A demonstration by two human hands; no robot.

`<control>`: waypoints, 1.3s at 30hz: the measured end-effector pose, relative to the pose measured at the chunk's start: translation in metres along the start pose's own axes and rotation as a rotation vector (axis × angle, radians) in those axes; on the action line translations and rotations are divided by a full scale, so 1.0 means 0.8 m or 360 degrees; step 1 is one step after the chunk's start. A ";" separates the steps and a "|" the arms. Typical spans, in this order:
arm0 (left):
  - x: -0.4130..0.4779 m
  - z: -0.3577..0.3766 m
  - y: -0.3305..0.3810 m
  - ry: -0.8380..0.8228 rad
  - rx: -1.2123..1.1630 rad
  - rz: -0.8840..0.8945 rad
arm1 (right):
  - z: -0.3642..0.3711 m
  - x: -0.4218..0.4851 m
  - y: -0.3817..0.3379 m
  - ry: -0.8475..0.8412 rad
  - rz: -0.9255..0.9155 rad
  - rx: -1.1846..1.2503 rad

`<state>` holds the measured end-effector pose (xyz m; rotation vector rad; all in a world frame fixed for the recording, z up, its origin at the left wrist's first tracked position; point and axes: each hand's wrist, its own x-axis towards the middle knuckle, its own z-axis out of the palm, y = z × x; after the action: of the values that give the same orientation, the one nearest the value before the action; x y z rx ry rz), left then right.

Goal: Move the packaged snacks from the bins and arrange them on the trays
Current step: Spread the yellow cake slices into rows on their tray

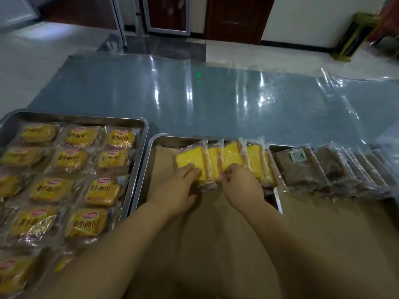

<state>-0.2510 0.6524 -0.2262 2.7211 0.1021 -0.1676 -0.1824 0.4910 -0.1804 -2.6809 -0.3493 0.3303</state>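
A worktop [216,100] draped in clear film carries three steel trays side by side. The left tray [142,134] is filled with rows of wrapped bread packets [75,158]. The right tray [280,146] holds a leaning file of dark cake packets [323,169]. The middle tray [154,143], lined with brown paper [216,223], is mostly bare. Its only load is a short row of yellow cake packets [233,156] along the far rim, overlapped like shingles, each with its long axis running away from the person. Both hands work that row from its near side. The left hand [174,193] rests on the leftmost packet [187,158], its fingers [190,170] fairly straight and laid flat on the wrapper's face; whether the thumb hooks under the near end cannot be told. The right hand [241,184] is just beside it, its fingers [228,169] curled and pinching the near ends of the middle packets. The row lies directly ahead of both sets of fingers, with the left hand nearer its free end. Open paper spreads to the left of the row and towards the person, so squaring this file probably comes first, and much of the tray is yet to be filled. No bins are in view.
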 end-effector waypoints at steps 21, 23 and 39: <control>-0.144 0.020 0.057 -0.0046 0.0564 -0.0076 | -0.020 -0.106 0.077 0.0428 0.0065 0.0957; -0.156 0.025 0.052 -0.0012 0.0521 -0.0063 | -0.026 -0.117 0.085 0.0430 0.0174 0.0980; -0.203 0.036 0.049 0.0089 0.0528 -0.0211 | -0.010 -0.193 0.122 0.0221 -0.0608 0.0129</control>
<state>-0.4110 0.5970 -0.2156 3.0511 0.2954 -0.1588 -0.3065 0.3571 -0.1882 -2.4715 -0.7701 0.0415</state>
